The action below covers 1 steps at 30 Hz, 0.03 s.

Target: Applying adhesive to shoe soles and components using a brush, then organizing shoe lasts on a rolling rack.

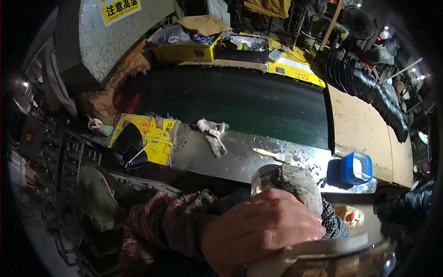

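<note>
— What is held nearest the camera?

— A pale rounded piece point(323, 251) is pressed under the bare left hand point(263, 231), its fingers curled closed over the rim. Just beyond, a metal can point(264, 177) is gripped by the right hand point(300, 184), which is gloved in grey knit; how tightly it is closed cannot be told, as the fingers are hidden.

— How is this handled well?

— The piece is best kept pinned flat while the can is steadied upright.

— And farther off?

— A brush point(267, 153) and a blue tub point(355, 168) are seen on the bench point(221, 157), with a crumpled glove point(212, 134) near the dark belt point(230, 101).
</note>
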{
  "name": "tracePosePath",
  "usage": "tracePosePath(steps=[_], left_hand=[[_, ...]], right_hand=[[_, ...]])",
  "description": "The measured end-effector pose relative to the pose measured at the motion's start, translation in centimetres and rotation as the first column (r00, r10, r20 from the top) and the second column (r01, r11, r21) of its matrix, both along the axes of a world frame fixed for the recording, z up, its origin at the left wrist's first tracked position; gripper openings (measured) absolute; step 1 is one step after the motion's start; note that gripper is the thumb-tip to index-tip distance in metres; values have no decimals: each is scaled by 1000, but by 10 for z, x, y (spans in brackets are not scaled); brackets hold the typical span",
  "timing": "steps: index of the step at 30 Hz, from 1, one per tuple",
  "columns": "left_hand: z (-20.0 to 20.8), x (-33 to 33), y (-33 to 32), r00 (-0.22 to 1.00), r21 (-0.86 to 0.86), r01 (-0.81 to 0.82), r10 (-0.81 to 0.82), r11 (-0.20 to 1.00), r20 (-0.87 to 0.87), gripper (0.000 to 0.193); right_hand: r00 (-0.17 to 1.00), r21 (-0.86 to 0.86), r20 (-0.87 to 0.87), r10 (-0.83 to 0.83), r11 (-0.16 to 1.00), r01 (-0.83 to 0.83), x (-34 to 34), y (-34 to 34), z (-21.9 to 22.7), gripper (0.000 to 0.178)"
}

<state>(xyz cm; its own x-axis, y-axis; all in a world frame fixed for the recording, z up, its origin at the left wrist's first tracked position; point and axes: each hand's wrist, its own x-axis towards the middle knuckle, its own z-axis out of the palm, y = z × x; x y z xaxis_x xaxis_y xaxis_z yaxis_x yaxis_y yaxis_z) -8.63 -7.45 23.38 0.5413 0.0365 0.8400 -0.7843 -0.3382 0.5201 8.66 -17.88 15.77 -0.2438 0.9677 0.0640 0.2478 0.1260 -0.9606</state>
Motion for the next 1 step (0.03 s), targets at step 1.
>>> tracePosePath(steps=[1], left_hand=[[1, -2, -3, 1000, 1, 3, -3, 1000, -26, 61]], right_hand=[[1000, -22, 15, -16, 1000, 16, -2, -3, 2, 42]])
